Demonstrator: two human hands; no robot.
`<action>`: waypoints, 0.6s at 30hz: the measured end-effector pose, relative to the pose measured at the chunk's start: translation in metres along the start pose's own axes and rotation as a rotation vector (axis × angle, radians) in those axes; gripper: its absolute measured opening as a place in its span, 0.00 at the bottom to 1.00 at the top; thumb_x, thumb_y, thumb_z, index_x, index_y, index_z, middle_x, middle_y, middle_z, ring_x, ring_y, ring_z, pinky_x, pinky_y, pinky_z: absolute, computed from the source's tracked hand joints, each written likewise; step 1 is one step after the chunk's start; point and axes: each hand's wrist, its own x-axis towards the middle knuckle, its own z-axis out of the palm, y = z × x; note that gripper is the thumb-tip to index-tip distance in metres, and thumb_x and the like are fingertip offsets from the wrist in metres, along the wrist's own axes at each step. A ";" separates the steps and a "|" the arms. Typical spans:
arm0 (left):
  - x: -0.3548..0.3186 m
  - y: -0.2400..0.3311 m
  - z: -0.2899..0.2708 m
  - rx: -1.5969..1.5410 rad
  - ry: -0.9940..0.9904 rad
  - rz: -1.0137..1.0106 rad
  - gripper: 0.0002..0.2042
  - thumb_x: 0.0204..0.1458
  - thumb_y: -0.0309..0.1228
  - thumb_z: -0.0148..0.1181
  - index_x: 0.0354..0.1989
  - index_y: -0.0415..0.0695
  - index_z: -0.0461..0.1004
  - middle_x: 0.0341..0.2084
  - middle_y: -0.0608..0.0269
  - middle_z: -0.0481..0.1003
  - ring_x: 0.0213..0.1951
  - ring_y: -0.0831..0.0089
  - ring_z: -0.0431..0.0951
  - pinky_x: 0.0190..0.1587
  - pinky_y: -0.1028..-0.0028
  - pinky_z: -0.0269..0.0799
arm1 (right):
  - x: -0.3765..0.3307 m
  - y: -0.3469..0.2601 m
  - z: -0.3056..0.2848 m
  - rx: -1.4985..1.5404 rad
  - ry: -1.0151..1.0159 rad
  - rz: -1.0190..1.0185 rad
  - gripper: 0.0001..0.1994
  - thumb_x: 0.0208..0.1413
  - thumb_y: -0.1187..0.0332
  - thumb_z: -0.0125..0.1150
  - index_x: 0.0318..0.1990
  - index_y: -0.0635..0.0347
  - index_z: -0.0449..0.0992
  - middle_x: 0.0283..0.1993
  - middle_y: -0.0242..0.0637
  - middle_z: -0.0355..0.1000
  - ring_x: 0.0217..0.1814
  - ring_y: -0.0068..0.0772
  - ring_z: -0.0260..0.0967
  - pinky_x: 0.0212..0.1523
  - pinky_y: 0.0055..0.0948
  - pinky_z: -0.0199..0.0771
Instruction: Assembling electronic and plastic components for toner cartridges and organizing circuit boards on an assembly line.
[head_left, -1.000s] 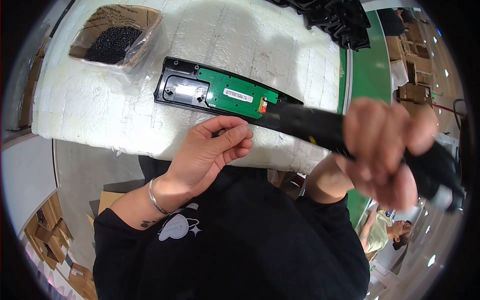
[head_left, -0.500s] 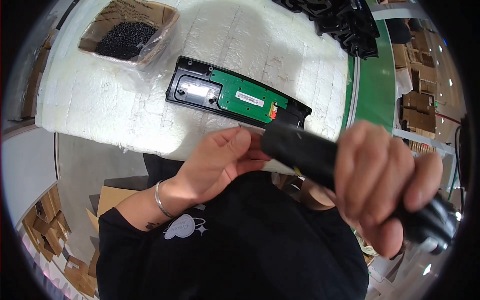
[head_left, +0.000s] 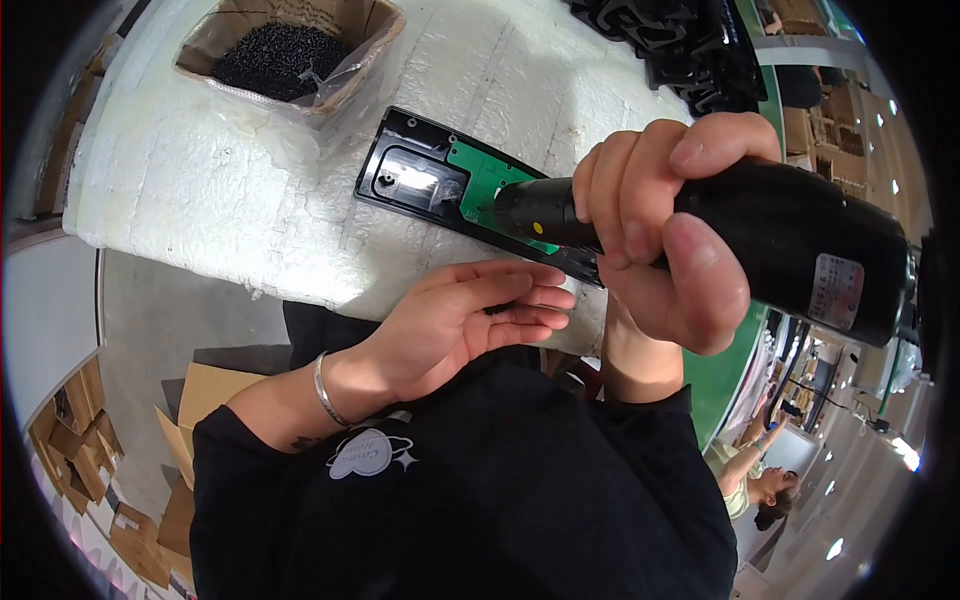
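Observation:
My right hand (head_left: 665,215) is wrapped round a black electric screwdriver (head_left: 800,230). The driver's tip reaches down to the green circuit board (head_left: 480,162), close to its lower left corner. That board sits in a long black plastic housing (head_left: 412,190), lying at a slant; the driver hides the right part of both. Just in front of the housing, my left hand (head_left: 465,318) is palm up with loosely curved fingers, a little apart. A small dark spot shows among these fingers; I cannot tell whether it is a thing or shadow.
A white padded work surface (head_left: 250,210) lies under the housing. On it, at the back left, stands a plastic-lined carton (head_left: 355,75) of small black screws (head_left: 280,62). Black moulded parts (head_left: 690,45) are heaped at the back right. Another person (head_left: 765,485) is off to the right.
The screwdriver has swung left and away from me, from beside my left fingertips onto the board. My left fingers have loosened from a pinch and spread. The view has shifted slightly.

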 end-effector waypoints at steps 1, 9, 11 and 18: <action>0.002 -0.001 0.001 -0.004 -0.001 0.001 0.16 0.59 0.31 0.41 0.48 0.31 0.64 0.44 0.50 0.70 0.45 0.68 0.72 0.50 0.73 0.68 | 0.001 -0.001 0.001 -0.021 -0.006 0.016 0.15 0.40 0.69 0.48 0.38 0.60 0.59 0.17 0.29 0.57 0.16 0.20 0.53 0.25 0.25 0.59; 0.020 -0.008 0.002 -0.039 -0.016 0.162 0.14 0.56 0.29 0.45 0.46 0.33 0.66 0.39 0.56 0.72 0.43 0.71 0.72 0.50 0.75 0.67 | 0.006 -0.002 0.006 -0.107 -0.109 0.109 0.13 0.40 0.72 0.51 0.36 0.59 0.58 0.17 0.30 0.58 0.17 0.20 0.52 0.21 0.23 0.56; 0.024 -0.007 0.006 -0.021 -0.010 0.174 0.13 0.56 0.28 0.45 0.46 0.32 0.66 0.40 0.55 0.71 0.44 0.71 0.72 0.50 0.75 0.67 | 0.007 -0.001 0.003 -0.115 -0.117 0.096 0.13 0.40 0.73 0.51 0.36 0.59 0.58 0.17 0.31 0.58 0.17 0.20 0.52 0.21 0.22 0.56; 0.037 -0.013 -0.003 -0.156 0.041 0.227 0.12 0.55 0.25 0.44 0.44 0.30 0.66 0.40 0.51 0.70 0.45 0.68 0.72 0.52 0.73 0.67 | 0.006 0.002 0.006 -0.087 -0.096 0.061 0.12 0.40 0.73 0.49 0.35 0.60 0.58 0.17 0.31 0.57 0.17 0.20 0.52 0.20 0.22 0.56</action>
